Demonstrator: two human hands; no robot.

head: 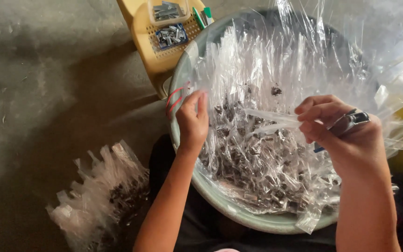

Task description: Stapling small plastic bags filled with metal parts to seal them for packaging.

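Right now the right hand (pixel 346 135) has its fingers curled and pinching one end of a small clear plastic packet (pixel 276 122), and a small silver and dark tool (pixel 353 119) is tucked in the same grip. That packet runs roughly left to right, its long axis pointing from the right hand's fingertips toward the left hand (pixel 193 122). The right hand is plainly the nearer one, actually touching it; the packet's free end stops short of the left hand, with a gap between.

The left hand sits at the near-left edge of the wide pale green round basin (pixel 220 200), fingers drawn together and pinching at the clear film there, just beside some red rubber bands (pixel 173 99) on the rim. Exactly what it grips I cannot tell.

Below the stretched packet, the basin is heaped with clear packets holding dark bits (pixel 257 168). On the grey floor to the left lies another bunch of filled clear packets (pixel 103 186), well apart from both hands. Beyond the basin stands a yellow plastic basket of small metal pieces (pixel 169 35).
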